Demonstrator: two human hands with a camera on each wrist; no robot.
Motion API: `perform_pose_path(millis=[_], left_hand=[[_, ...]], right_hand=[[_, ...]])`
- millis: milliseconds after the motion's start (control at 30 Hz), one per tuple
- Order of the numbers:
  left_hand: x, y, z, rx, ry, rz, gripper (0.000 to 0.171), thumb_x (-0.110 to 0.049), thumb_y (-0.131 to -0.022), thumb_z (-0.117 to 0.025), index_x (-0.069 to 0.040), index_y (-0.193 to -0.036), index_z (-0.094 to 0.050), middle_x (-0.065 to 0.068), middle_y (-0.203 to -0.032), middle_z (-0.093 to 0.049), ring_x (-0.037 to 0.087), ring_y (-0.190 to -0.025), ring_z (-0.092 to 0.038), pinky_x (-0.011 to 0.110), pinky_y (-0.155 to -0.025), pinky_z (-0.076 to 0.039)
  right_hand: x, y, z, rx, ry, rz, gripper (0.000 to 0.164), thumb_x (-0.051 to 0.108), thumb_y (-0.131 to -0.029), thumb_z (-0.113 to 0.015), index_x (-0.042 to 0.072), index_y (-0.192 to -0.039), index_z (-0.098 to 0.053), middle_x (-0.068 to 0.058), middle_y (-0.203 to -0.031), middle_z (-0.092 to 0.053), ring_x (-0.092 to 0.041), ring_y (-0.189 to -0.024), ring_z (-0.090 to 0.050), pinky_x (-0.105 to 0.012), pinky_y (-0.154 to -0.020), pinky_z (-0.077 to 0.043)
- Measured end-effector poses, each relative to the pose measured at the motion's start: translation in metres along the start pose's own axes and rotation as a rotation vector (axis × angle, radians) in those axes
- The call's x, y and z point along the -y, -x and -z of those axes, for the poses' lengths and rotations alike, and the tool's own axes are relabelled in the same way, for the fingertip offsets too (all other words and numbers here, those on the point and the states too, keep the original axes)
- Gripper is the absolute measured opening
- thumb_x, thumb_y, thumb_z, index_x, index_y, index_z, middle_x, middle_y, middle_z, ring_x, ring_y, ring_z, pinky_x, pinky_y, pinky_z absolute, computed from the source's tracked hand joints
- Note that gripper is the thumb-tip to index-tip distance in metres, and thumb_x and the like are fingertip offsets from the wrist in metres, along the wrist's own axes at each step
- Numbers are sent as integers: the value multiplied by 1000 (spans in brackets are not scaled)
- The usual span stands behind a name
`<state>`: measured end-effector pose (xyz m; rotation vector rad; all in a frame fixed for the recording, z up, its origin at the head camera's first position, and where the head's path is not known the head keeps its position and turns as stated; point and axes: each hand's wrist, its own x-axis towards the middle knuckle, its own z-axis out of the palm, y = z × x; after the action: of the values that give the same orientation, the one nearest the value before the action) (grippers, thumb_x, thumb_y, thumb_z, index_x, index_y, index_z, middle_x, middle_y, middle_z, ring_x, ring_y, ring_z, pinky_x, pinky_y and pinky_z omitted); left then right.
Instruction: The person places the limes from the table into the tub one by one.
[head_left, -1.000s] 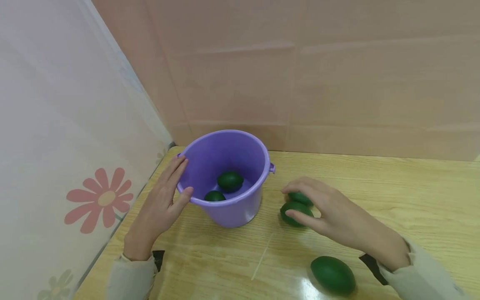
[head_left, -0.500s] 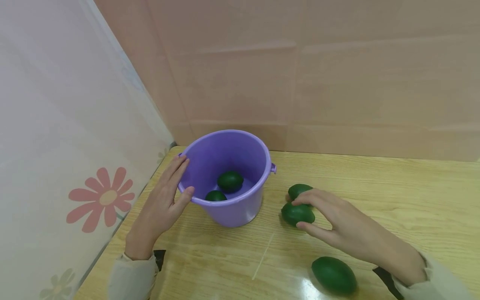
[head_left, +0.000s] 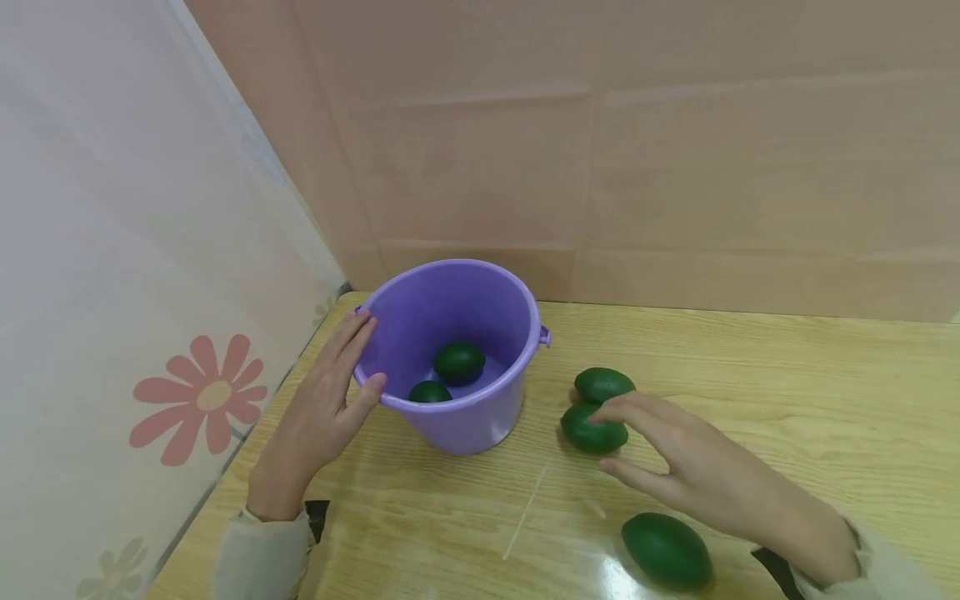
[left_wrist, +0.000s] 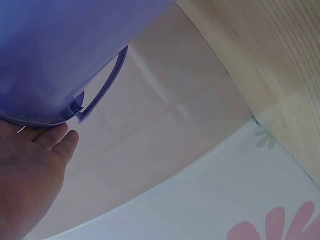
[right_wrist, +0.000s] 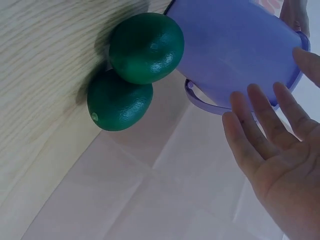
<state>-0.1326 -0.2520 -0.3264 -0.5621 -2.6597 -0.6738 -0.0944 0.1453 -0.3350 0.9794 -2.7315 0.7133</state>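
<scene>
A purple bucket point(head_left: 471, 421) stands on the wooden table, with two dark green, lemon-shaped fruits point(head_left: 460, 362) inside it. My left hand point(head_left: 318, 408) rests on its left rim, fingers fairly straight and thumb spread along the near edge. To the right of the bucket, two more such fruits lie against each other, the far fruit point(head_left: 603, 385) and the near fruit point(head_left: 588, 430). My right hand point(head_left: 693, 467) hovers by them, thumb and fingers apart and holding nothing. Its fingertips overlap the near fruit in the head view, while the right wrist view shows the palm and spread fingers.
Another green fruit point(head_left: 666, 551) lies at the front of the table, below my right hand. A pinkish-brown covered wall point(head_left: 675, 167) rises behind the table point(head_left: 825, 375). On the left hangs a white sheet with a pink flower point(head_left: 213, 397).
My right hand has drawn back to the right and toward me, uncovering the two fruits by the bucket. My left hand stays on the rim, and the fruits lie as before.
</scene>
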Motion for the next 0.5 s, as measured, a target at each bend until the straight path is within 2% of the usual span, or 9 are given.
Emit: perform_pose_path(millis=[133,500], left_hand=[[0,0,0,-2,5,-2,62,-29,-102,-52,-11,-157,-29,7,-165,-24,27,-155,-16,60,-116,-29],[0,0,1,3,5,5,62,-30,-102,-51,-12,-157,-28,7,-165,-24,26,-155,-16,60,-116,-30]], right_hand=[[-1,3,-1,5,20,-22,34,38,-94,-68,24,-124,-61,16,-123,-61,-11,-116,-62,-39,-91,-57],[-4,12,-4,4,35,-33,33,38,-93,-69,27,-123,-62,19,-122,-61,-9,-116,-62,-41,-92,-56]])
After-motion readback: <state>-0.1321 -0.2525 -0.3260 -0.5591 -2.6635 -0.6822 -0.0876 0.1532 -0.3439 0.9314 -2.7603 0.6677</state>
